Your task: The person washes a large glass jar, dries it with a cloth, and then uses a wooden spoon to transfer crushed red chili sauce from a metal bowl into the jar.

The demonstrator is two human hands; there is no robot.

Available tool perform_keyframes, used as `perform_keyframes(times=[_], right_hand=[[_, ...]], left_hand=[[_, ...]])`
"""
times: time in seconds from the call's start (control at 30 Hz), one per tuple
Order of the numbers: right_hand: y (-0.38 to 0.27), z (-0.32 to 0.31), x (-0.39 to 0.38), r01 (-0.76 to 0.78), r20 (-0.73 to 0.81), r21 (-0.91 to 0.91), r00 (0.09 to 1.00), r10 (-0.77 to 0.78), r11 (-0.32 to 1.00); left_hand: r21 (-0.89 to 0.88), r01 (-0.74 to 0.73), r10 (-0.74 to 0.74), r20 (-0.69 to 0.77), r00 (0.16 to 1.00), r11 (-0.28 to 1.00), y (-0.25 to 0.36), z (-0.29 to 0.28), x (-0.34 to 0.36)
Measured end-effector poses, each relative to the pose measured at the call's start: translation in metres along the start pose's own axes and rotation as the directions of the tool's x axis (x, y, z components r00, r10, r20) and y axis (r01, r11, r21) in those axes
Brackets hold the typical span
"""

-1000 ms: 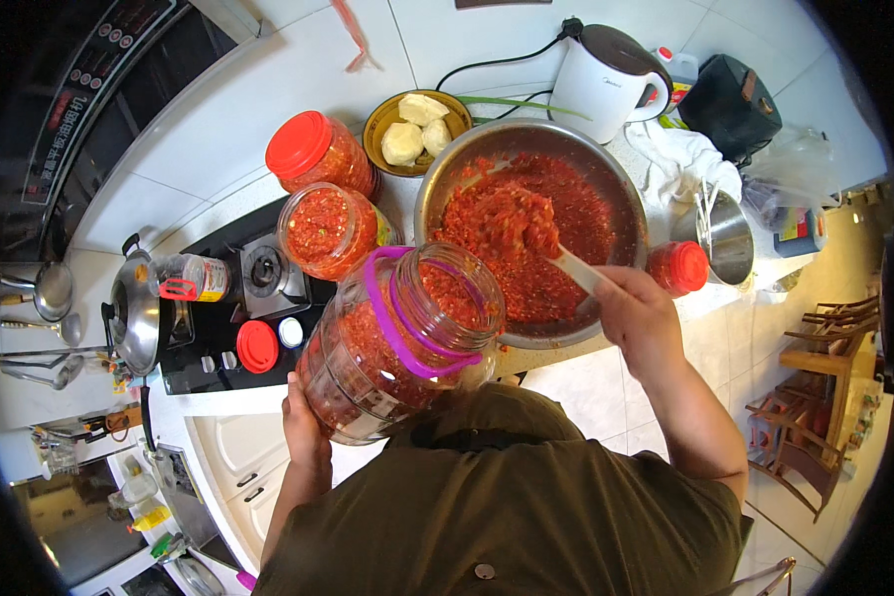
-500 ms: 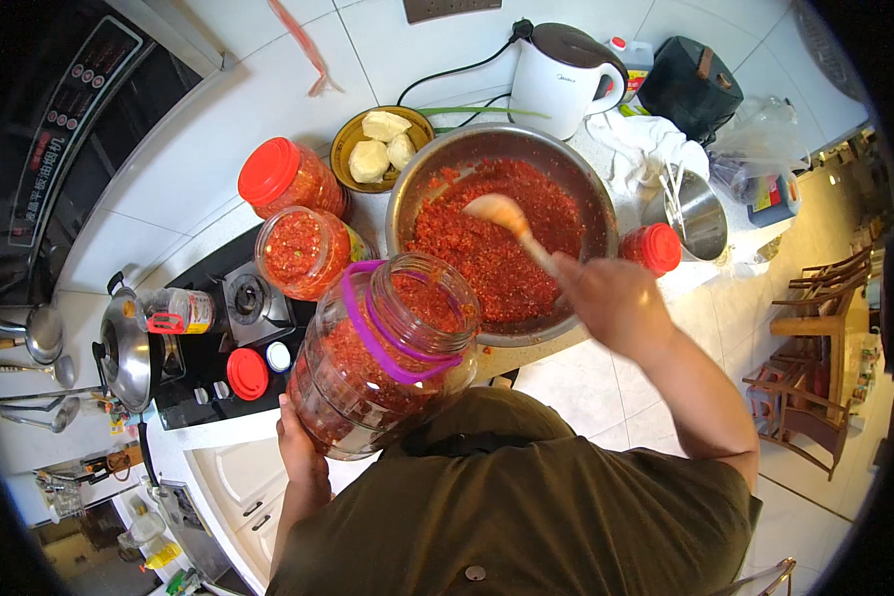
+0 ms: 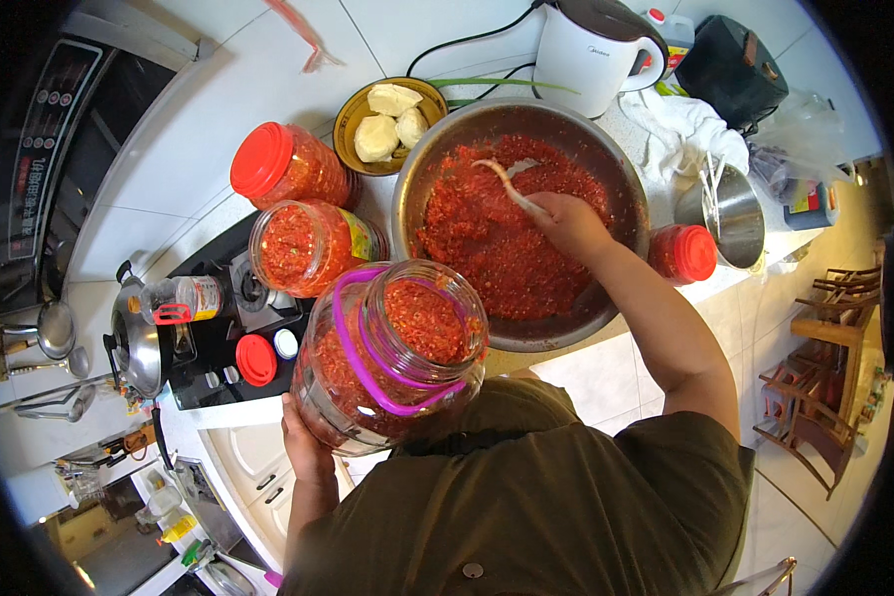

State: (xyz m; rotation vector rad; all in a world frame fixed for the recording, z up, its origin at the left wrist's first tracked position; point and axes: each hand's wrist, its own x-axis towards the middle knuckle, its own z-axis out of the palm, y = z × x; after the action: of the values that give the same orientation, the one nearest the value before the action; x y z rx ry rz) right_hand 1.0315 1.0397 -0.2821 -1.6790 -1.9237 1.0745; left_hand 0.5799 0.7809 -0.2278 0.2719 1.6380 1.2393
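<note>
My right hand (image 3: 573, 226) is closed on the handle of a pale spoon (image 3: 515, 189). The spoon's bowl end dips into chopped red chili (image 3: 507, 268) inside a wide steel basin (image 3: 634, 189). With my left hand (image 3: 306, 439) I grip the lower side of a large glass jar (image 3: 353, 372), which is tilted and leans toward the basin. A purple band handle circles the jar's neck, and red chili shows up to its open mouth. Behind it stand an open jar of chili (image 3: 298, 243) and a red-lidded jar of chili (image 3: 288, 169).
A yellow-brown bowl of peeled pale pieces (image 3: 350, 149) sits behind the basin, near a white kettle (image 3: 591, 65). At right are a small red-lidded jar (image 3: 680, 253) and a steel pot (image 3: 740, 223). A loose red lid (image 3: 256, 360) lies on the stove; a lidded wok (image 3: 137, 333) is at left.
The spoon has moved from above the basin down into the chili, with my right arm reaching farther in. The jar's mouth shows more chili at the rim.
</note>
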Motion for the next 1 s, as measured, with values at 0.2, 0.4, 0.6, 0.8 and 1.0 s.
perform_keyframes(times=[0.2, 0.4, 0.6, 0.8, 1.0], right_hand=[[-0.021, 0.019, -0.025, -0.102, 0.24, 0.239, 0.97, 0.043, 0.966], [-0.019, 0.04, -0.059, -0.385, 0.353, 0.515, 0.91, 0.22, 0.766], [-0.017, 0.03, -0.074, -0.582, 0.549, 0.791, 0.811, 0.202, 0.188], [-0.05, -0.004, -0.099, -0.419, 0.336, 0.88, 0.881, 0.332, 0.222], [-0.106, -0.045, -0.15, -0.254, 0.06, 0.801, 0.935, 0.35, 0.542]], left_hand=[[-0.032, -0.013, 0.012, -0.02, 1.0, 0.999, 0.002, 0.012, -0.004], [0.022, 0.024, -0.023, -0.024, 0.999, 0.999, 0.01, 0.016, -0.007], [-0.047, -0.047, 0.044, -0.063, 0.997, 0.998, 0.004, 0.02, -0.005], [0.015, -0.029, 0.031, -0.086, 0.996, 0.999, 0.013, 0.03, -0.016], [-0.028, -0.077, 0.078, 0.026, 0.997, 0.997, 0.01, 0.022, -0.011]])
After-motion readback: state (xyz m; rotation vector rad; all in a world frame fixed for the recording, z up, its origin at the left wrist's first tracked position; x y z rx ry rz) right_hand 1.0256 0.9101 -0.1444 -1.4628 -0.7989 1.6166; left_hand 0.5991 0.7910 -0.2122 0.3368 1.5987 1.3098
